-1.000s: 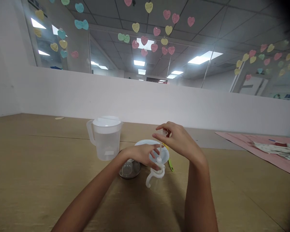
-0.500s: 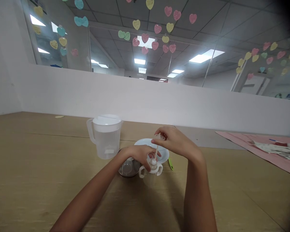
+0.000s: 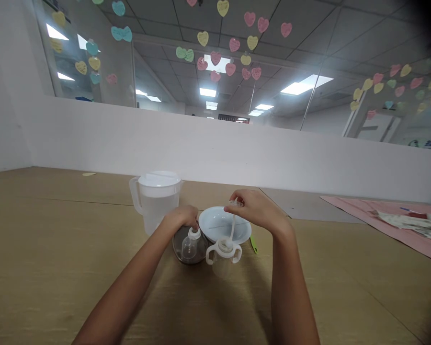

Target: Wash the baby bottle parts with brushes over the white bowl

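Note:
My right hand (image 3: 255, 208) pinches the clear top of a straw (image 3: 232, 227), whose thin white tube hangs down into the mouth of a clear baby bottle (image 3: 221, 268). The bottle stands upright on the table, with a white neck and two white handles. My left hand (image 3: 185, 218) is closed, fingers pointing down, with its fingertips at a white bottle collar (image 3: 194, 234). Beside that collar a clear dome-shaped cover (image 3: 189, 248) lies on a dark round plate (image 3: 177, 254). The fingertips are partly hidden, so the grip on the collar shows only in part.
A lidded clear pitcher (image 3: 158, 196) stands behind my left forearm. A white bowl (image 3: 208, 218) sits behind the bottle, with a green handle (image 3: 253, 244) at its right. On the far right lies a pink cloth (image 3: 362, 215) with things on it. A white wall (image 3: 215, 148) closes the back.
My left hand has left the bottle and moved left to the collar on the dark plate. My right hand has lowered the straw slightly leftward into the bottle, which now stands upright with both handles showing.

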The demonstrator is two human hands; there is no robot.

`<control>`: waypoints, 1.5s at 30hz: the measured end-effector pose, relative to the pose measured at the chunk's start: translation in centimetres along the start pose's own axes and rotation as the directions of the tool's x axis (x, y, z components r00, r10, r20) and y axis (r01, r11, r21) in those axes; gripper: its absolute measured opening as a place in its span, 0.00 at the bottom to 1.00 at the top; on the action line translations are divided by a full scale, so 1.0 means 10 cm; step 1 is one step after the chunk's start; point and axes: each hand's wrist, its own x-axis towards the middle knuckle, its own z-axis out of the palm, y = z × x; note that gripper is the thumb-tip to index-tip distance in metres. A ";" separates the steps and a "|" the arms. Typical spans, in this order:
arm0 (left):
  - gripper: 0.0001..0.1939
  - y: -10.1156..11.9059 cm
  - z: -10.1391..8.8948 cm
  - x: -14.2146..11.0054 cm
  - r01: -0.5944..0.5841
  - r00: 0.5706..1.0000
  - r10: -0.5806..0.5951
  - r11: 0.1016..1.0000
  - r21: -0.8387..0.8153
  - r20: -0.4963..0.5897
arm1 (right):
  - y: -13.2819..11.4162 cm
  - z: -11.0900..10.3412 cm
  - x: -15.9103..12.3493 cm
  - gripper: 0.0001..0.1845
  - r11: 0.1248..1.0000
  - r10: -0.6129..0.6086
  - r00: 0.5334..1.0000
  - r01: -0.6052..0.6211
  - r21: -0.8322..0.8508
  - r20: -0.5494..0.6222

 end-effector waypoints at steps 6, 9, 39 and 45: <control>0.12 -0.07 0.24 0.29 0.074 0.997 -0.074 0.997 0.032 0.013 | -0.03 0.00 0.01 0.14 1.000 -0.016 1.000 0.016 0.002 -0.026; 0.13 -0.12 0.33 0.37 0.071 0.997 -0.071 0.996 0.046 0.004 | -0.02 0.01 0.01 0.14 1.000 -0.023 0.999 0.023 0.013 -0.026; 0.12 0.04 -0.32 -0.28 -0.546 0.814 0.202 0.585 -0.600 -0.544 | 0.17 0.34 0.31 0.29 0.964 -0.050 0.995 0.026 0.265 0.083; 0.15 0.12 -0.36 -0.39 -0.554 0.823 0.203 0.498 -0.668 -0.531 | 0.05 0.29 0.32 0.17 0.813 -0.181 0.982 0.183 0.552 -0.060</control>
